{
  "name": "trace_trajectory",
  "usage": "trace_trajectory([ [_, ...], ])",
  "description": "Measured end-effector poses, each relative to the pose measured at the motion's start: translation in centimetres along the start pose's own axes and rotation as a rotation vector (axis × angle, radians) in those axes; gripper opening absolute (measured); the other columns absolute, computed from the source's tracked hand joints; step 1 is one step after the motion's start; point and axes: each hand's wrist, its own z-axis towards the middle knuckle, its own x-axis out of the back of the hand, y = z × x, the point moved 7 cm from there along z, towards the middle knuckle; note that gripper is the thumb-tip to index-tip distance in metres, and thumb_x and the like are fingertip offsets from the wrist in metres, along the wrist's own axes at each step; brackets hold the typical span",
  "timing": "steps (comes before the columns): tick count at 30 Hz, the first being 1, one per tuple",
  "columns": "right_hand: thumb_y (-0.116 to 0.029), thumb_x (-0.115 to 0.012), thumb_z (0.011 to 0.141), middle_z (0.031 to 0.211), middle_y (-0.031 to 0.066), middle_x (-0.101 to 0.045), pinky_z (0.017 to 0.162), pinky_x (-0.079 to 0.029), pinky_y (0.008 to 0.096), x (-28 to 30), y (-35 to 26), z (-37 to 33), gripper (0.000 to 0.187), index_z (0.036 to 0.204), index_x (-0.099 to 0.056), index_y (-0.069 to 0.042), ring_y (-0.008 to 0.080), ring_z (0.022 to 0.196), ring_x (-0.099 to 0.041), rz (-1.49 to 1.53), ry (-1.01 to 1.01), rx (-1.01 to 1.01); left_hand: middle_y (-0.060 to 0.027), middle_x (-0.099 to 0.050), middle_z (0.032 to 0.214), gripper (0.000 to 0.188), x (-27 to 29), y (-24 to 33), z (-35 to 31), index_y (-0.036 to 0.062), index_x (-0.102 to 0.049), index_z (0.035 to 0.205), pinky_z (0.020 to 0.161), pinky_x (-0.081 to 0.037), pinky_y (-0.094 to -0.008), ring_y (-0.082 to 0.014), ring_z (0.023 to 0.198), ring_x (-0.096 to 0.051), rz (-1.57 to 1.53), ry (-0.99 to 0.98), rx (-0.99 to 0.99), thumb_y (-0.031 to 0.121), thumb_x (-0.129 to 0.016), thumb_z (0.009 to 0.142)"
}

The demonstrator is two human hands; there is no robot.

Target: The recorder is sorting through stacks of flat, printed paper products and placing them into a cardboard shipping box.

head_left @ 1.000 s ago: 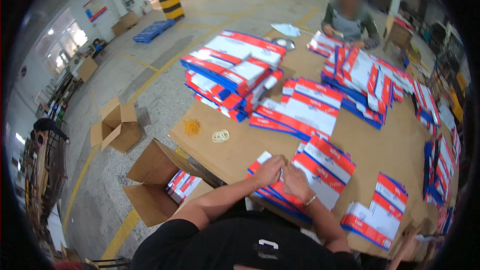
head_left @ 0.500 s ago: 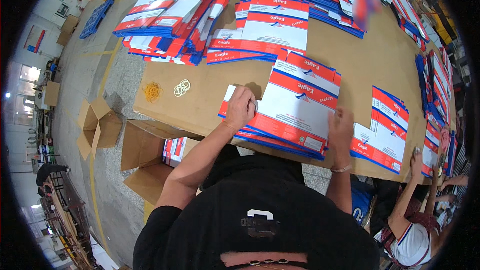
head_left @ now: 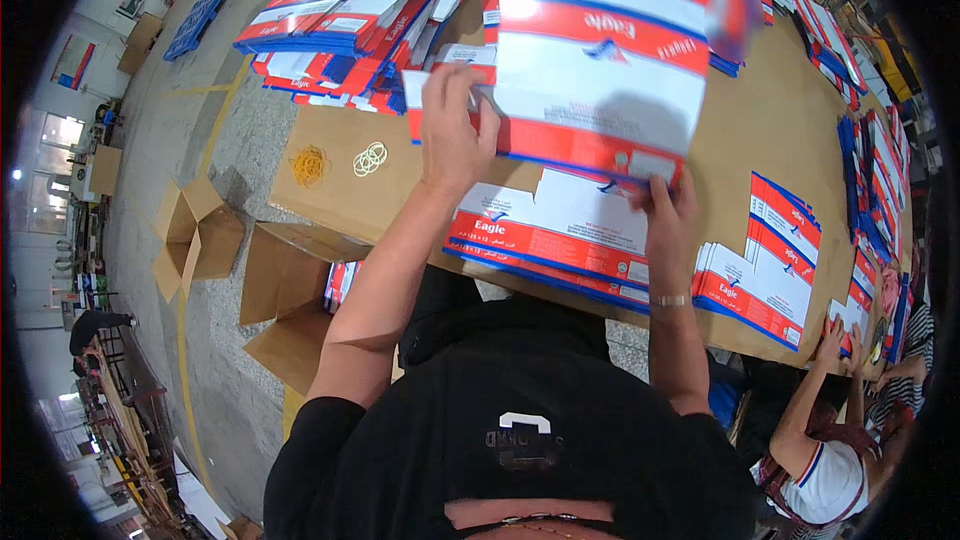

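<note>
A flat printed carton [head_left: 590, 90], red, white and blue, is raised off the table between my hands. My left hand [head_left: 455, 130] grips it by the side flap at its left end. At its lower right corner, my right hand [head_left: 668, 220] pinches the near edge. Under it, close to the table's front edge, lies a low stack of matching flat cartons [head_left: 545, 245]. The raised carton covers the far part of that stack and most of another pile behind it.
Tall carton piles [head_left: 350, 15] stand at the far left. Yellow rubber bands [head_left: 310, 166] and pale rubber bands [head_left: 369, 159] lie on the brown tabletop [head_left: 765, 130]. Another small stack [head_left: 770, 270] sits to the right. Open cardboard boxes [head_left: 290, 290] are at left. A co-worker [head_left: 825, 470] handles cartons at right.
Both hands have lifted the carton off the near stack and moved it away from me, uncovering the stack's near part. The co-worker's hands have shifted at the right.
</note>
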Motion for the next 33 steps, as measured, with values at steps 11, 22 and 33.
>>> trace_trajectory([
  [11,-0.019,-0.063,0.091,0.104,0.0182,-0.065,0.075,-0.056,0.0343,0.1,5.2,8.2,0.042,0.124,-0.049,0.004,0.0227,0.081,-0.069,-0.590,0.024,0.041,-0.0162,-0.044,0.137,0.061,-5.0,-2.3,-13.0,0.0094,-0.051,0.130,0.104,-0.036,-0.0481,-0.0358,0.127,-0.042,-0.155,-0.725,0.140,0.023,-0.076,0.076],
  [22,-0.029,-0.066,0.087,0.110,0.0231,-0.058,0.086,-0.049,0.0409,8.9,3.6,-5.6,0.057,0.133,-0.049,0.002,0.0359,0.101,-0.059,-1.349,-0.059,0.068,-0.0136,-0.047,0.128,0.085,-9.0,-1.3,-12.2,0.0120,-0.054,0.130,0.097,-0.036,-0.0530,-0.0336,0.125,-0.042,0.253,-1.247,0.223,0.038,-0.088,0.057],
  [33,-0.012,-0.066,0.089,0.111,0.0151,-0.064,0.077,-0.053,0.0314,9.3,2.1,-6.5,0.053,0.136,-0.047,0.001,0.0181,0.093,-0.063,-0.707,0.135,-0.085,-0.0112,-0.058,0.102,0.061,-6.6,1.1,-9.6,0.0095,-0.048,0.105,0.082,-0.040,-0.0432,-0.0302,0.104,-0.054,0.169,-0.952,0.023,0.028,-0.087,0.061],
])
